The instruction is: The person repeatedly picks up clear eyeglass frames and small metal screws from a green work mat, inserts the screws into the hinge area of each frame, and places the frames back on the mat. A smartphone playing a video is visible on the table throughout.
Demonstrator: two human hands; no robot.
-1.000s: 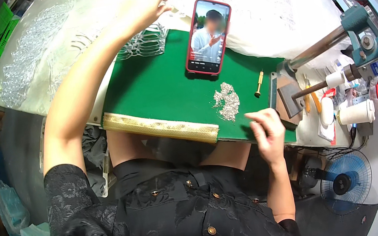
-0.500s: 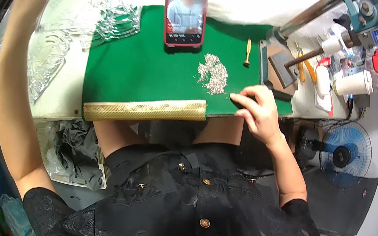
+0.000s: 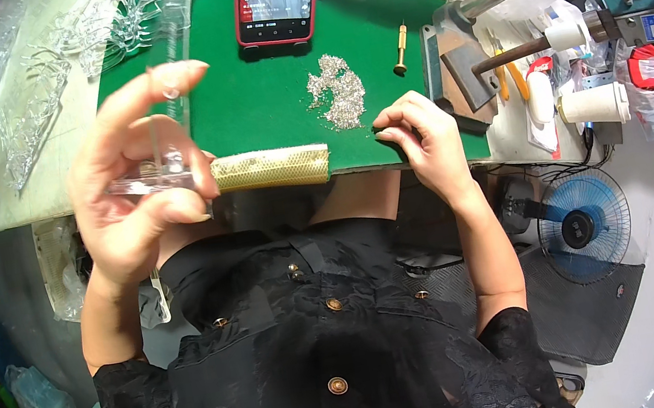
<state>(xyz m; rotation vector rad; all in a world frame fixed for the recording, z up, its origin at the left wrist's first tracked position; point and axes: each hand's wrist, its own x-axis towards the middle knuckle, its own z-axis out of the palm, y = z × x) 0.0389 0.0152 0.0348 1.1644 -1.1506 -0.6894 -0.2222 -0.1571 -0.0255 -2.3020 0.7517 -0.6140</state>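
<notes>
Raised over the left part of the green mat (image 3: 239, 89), my left hand (image 3: 134, 163) is closed round a clear plastic piece, which looks like an eyeglass frame (image 3: 155, 183). Its outline is hard to follow because it is see-through. My right hand (image 3: 420, 137) rests at the mat's near edge, thumb and forefinger pinched together. What they hold, if anything, is too small to make out. Just beyond those fingertips lies a pile of tiny silvery metal parts (image 3: 344, 97). A textured gold strip (image 3: 273, 168) runs along the mat's front edge, partly behind my left hand.
More clear plastic pieces (image 3: 132, 20) lie at the far left. A phone (image 3: 276, 5) showing a video stands at the back. To the right are a brass screwdriver (image 3: 402, 49), a hand press (image 3: 542, 43), yellow-handled pliers (image 3: 515, 77) and a white cup (image 3: 594, 105). A fan (image 3: 582, 226) stands below.
My left hand has come back from the far left, now with the clear frame in it. The right hand stays pinched beside the pile. The whole view has shifted slightly.
</notes>
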